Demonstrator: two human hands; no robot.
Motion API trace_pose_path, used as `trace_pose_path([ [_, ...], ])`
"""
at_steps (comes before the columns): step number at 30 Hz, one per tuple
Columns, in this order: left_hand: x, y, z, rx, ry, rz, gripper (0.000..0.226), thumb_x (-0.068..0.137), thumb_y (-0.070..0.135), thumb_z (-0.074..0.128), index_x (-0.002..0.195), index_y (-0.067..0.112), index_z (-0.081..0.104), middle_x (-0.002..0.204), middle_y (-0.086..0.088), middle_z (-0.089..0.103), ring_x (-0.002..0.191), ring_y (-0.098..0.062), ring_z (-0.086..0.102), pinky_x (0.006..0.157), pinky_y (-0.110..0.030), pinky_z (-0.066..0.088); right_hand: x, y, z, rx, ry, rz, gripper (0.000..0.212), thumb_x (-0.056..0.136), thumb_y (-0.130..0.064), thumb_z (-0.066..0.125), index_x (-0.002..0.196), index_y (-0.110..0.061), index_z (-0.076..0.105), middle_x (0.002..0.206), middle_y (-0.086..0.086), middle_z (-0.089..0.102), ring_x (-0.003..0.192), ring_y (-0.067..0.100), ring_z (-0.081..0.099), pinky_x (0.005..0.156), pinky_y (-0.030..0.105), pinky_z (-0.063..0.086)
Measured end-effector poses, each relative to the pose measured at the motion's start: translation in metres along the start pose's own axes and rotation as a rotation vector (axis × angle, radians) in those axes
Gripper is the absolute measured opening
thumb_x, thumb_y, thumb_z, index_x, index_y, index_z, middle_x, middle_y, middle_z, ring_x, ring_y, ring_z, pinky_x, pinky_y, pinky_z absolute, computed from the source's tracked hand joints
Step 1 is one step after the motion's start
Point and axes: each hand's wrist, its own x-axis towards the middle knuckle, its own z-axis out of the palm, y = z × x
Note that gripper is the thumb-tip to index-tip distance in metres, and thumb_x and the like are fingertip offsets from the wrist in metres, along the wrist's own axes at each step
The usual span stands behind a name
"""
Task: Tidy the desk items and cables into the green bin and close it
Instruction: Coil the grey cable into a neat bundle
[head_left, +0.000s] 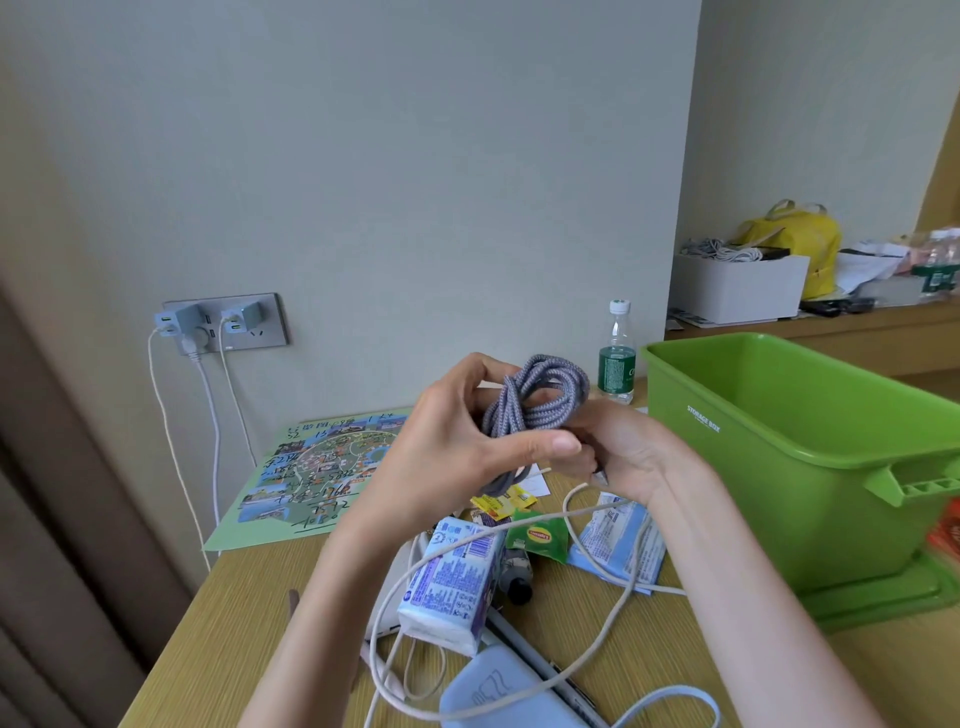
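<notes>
Above the desk, both my hands hold a coiled grey braided cable (537, 397). My left hand (462, 447) grips the coil from the left, thumb across its front. My right hand (621, 452) holds its lower right part, fingers curled around the strands. The open green bin (779, 441), marked STORAGE BOX, stands to the right on its green lid (893, 592). Below my hands lie a white cable (602, 545), a blue-and-white tissue pack (452, 582), a green tea bag (540, 535), yellow sachets (501, 501) and a light blue pouch (498, 691).
A green map sheet (311, 473) lies at the desk's back left. White chargers (208, 319) sit in the wall socket, their cords hanging down. A water bottle (617, 353) stands behind the bin. A far shelf holds a white box (737, 288) and a yellow bag (795, 239).
</notes>
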Motion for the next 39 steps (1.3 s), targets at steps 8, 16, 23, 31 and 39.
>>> trace_pose_path([
  [8,0.002,-0.014,-0.010,0.160,0.222,-0.025,0.049,0.072,0.052,0.075,0.105,0.024,0.052,0.089,-0.001,0.070,0.070,-0.019,0.068,0.064,-0.042,0.054,0.000,-0.001,0.007,-0.475,-0.012,-0.274,0.013,0.091,-0.016,0.064,0.084,-0.008,0.070,0.058,0.007,0.063,0.040,0.012,0.050,0.041,0.021,0.035],
  [16,0.007,-0.027,-0.006,0.024,0.391,-0.086,0.035,0.074,0.047,0.077,0.093,0.026,0.057,0.074,0.002,0.069,0.062,-0.016,0.058,0.062,-0.038,0.046,-0.002,-0.006,0.000,-0.451,-0.051,-0.352,0.011,0.086,0.001,0.068,0.089,-0.005,0.060,0.070,0.009,0.069,0.059,0.021,0.066,0.055,0.023,0.052],
  [23,0.009,-0.031,-0.006,-0.139,0.427,-0.176,0.035,0.076,0.038,0.078,0.096,0.017,0.059,0.072,0.002,0.069,0.060,-0.011,0.061,0.060,-0.032,0.045,-0.003,-0.005,-0.007,-0.264,-0.098,-0.415,0.018,0.086,-0.014,0.068,0.102,-0.005,0.072,0.086,0.009,0.071,0.080,0.020,0.066,0.069,0.029,0.056],
  [31,0.007,-0.036,0.003,-0.302,0.345,-0.305,0.044,0.080,0.039,0.074,0.110,0.013,0.055,0.091,-0.007,0.063,0.069,-0.009,0.058,0.063,-0.028,0.041,0.005,-0.002,0.002,-0.291,0.055,-0.525,0.022,0.082,-0.021,0.069,0.098,-0.006,0.071,0.087,0.012,0.075,0.068,0.014,0.061,0.053,0.020,0.047],
  [39,0.009,-0.033,0.008,-0.309,0.242,-0.272,0.048,0.070,0.045,0.075,0.104,0.018,0.056,0.079,0.005,0.059,0.069,-0.011,0.052,0.066,-0.031,0.036,0.000,-0.008,0.002,-0.133,0.119,-0.469,0.012,0.078,-0.019,0.076,0.071,-0.014,0.067,0.071,0.015,0.069,0.052,0.011,0.050,0.050,0.018,0.042],
])
